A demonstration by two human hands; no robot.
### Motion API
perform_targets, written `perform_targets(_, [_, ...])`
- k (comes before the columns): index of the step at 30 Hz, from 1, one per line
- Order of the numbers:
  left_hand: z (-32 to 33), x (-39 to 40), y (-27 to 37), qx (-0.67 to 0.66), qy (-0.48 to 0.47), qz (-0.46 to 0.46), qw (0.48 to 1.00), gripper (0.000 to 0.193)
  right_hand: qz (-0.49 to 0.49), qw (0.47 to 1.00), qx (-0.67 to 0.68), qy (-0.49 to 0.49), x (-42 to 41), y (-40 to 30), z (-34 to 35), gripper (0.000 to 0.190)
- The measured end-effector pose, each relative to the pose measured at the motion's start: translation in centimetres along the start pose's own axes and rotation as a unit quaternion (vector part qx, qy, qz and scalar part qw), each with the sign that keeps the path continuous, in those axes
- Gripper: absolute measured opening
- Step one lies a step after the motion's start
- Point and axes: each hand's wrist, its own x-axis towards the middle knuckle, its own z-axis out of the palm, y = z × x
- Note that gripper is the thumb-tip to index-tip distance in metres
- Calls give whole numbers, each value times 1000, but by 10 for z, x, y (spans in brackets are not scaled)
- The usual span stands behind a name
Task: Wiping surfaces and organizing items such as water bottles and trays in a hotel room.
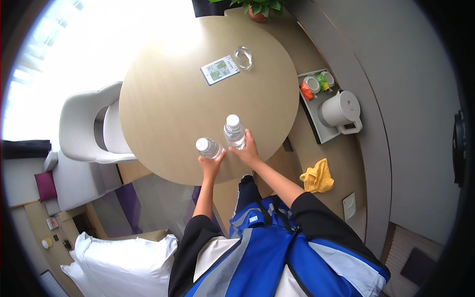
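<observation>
My left hand (211,164) is wrapped round a clear plastic bottle (210,147) with a white cap, which leans a little to the left. In my right hand (249,151) is a second clear bottle (234,133), also white-capped and holding clear liquid. Both bottles are side by side over the near edge of a round wooden table (167,111); whether their bases touch the tabletop is hidden. Farther back on the table lie a printed card (220,70) and, beside it, a clear glass ashtray (243,58).
A tray (326,130) with a white electric kettle (339,108) and lidded cups (311,84) sits on the side counter, right. Nearer me are a yellow cloth (318,176) and a white chair (83,122) at left. A potted plant (258,13) stands behind the table.
</observation>
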Motion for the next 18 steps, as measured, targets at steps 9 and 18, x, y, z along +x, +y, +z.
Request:
perform_targets(9, [50,-78,94,-48,-125,57,989,52,154,931,313,-104,-135,-80,-167,73])
perform_targets(18, [197,-227,152,-51,-449,156,878,54,85,918,356,155,-345,-79,-304,76])
